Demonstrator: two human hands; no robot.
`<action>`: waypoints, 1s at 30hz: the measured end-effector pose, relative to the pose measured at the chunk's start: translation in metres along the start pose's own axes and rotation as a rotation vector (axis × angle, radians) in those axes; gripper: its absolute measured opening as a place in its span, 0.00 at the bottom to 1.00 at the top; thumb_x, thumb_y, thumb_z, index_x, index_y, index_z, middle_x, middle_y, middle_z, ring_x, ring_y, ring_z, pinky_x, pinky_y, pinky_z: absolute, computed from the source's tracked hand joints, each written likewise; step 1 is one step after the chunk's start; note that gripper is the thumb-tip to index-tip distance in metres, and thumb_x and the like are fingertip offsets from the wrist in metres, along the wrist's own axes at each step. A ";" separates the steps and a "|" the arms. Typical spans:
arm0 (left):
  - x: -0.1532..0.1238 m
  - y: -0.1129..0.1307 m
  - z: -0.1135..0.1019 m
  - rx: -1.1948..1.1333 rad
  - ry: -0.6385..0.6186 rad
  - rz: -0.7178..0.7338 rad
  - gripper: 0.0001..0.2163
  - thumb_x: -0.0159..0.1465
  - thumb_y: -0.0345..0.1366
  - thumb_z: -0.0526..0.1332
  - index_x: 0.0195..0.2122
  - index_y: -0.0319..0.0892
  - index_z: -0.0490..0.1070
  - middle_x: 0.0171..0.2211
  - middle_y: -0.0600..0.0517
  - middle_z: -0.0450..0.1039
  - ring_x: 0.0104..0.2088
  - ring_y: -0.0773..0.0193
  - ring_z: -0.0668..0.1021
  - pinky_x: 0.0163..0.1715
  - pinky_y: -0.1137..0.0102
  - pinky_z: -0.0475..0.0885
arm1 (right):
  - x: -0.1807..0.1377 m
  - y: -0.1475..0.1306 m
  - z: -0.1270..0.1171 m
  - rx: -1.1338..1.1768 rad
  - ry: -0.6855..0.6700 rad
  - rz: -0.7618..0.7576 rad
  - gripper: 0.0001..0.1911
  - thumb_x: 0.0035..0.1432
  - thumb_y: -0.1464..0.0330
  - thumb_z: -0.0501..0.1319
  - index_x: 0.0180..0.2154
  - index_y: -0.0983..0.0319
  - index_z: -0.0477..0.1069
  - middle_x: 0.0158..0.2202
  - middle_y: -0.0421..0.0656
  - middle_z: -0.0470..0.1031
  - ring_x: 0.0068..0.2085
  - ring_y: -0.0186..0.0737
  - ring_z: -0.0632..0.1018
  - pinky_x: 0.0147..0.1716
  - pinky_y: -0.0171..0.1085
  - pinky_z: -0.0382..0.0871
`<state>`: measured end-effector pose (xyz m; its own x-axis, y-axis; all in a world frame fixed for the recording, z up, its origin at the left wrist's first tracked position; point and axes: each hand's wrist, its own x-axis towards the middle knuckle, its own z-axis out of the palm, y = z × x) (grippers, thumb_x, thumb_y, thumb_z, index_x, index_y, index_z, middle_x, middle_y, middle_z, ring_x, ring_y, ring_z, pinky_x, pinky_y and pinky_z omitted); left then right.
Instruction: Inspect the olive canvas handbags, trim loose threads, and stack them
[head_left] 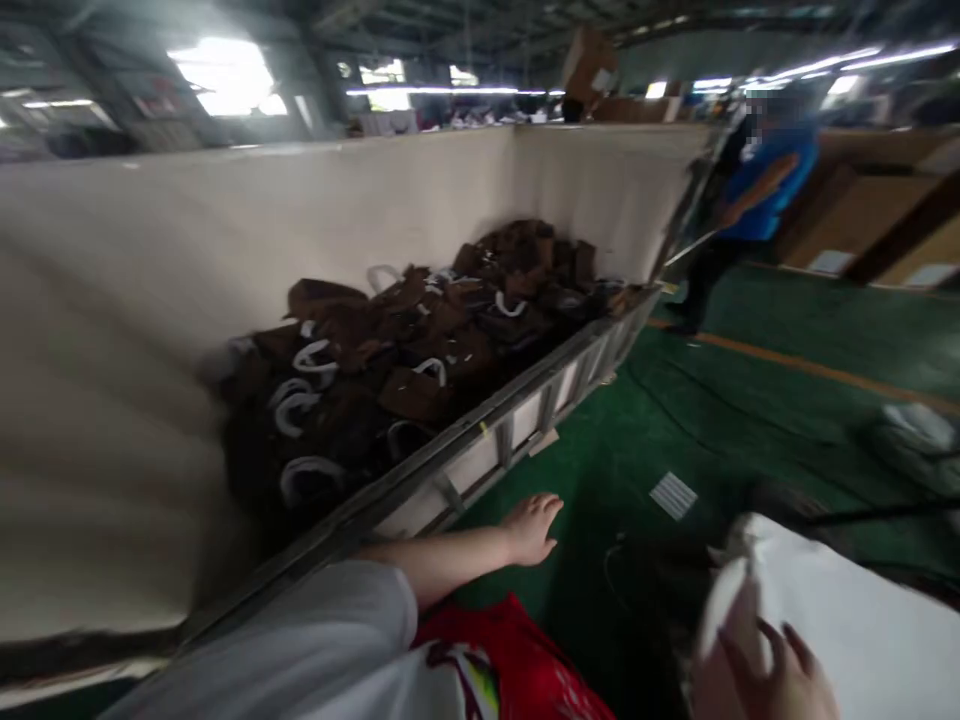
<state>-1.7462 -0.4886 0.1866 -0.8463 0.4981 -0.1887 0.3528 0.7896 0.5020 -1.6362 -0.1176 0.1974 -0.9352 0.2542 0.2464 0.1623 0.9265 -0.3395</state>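
My left hand [531, 528] reaches forward beside the metal rim of a big cloth-lined bin [480, 440], fingers stretched out and holding nothing. My left arm wears a light grey sleeve [315, 640]. At the lower right my right hand [765, 672] curls its fingers on a white sheet or bag [840, 610]. The bin holds a heap of dark brown pieces with white curved handles [420, 340].
A red patterned bag [517, 660] lies under my left arm. The floor is green with an orange line [810, 368]. A person in a blue shirt [765, 180] walks at the far right of the bin. Cardboard boxes [877, 215] stand beyond. A white bundle [919, 428] lies on the floor.
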 end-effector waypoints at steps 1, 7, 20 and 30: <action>-0.019 -0.030 -0.015 -0.016 0.047 -0.034 0.31 0.60 0.40 0.61 0.64 0.38 0.56 0.65 0.41 0.58 0.66 0.52 0.61 0.66 0.60 0.57 | 0.021 -0.045 0.034 0.036 -0.039 -0.099 0.32 0.54 0.46 0.52 0.48 0.62 0.72 0.52 0.62 0.71 0.53 0.69 0.74 0.46 0.61 0.72; -0.132 -0.209 -0.087 -0.052 0.334 -0.495 0.30 0.59 0.39 0.63 0.62 0.40 0.58 0.63 0.43 0.62 0.63 0.56 0.66 0.64 0.63 0.60 | 0.080 -0.315 0.148 0.221 -0.243 -0.604 0.29 0.62 0.49 0.51 0.50 0.66 0.69 0.55 0.60 0.69 0.56 0.60 0.72 0.54 0.55 0.69; -0.322 -0.422 -0.091 -0.179 0.381 -1.529 0.31 0.60 0.41 0.62 0.61 0.30 0.58 0.57 0.31 0.66 0.60 0.47 0.69 0.58 0.62 0.65 | 0.118 -0.556 0.262 0.104 -0.857 -1.038 0.22 0.58 0.59 0.59 0.48 0.66 0.72 0.55 0.57 0.71 0.57 0.53 0.72 0.58 0.51 0.66; -0.302 -0.515 -0.111 -0.144 0.305 -1.380 0.34 0.56 0.27 0.58 0.65 0.30 0.52 0.60 0.34 0.66 0.62 0.50 0.67 0.63 0.59 0.57 | 0.117 -0.692 0.428 -0.168 -1.188 -1.180 0.21 0.59 0.65 0.64 0.53 0.65 0.71 0.54 0.52 0.73 0.55 0.46 0.74 0.57 0.43 0.65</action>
<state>-1.7169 -1.0853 0.0783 -0.5310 -0.7399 -0.4130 -0.8412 0.5191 0.1515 -1.9927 -0.8476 0.0721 -0.2512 -0.8148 -0.5225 -0.7951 0.4816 -0.3686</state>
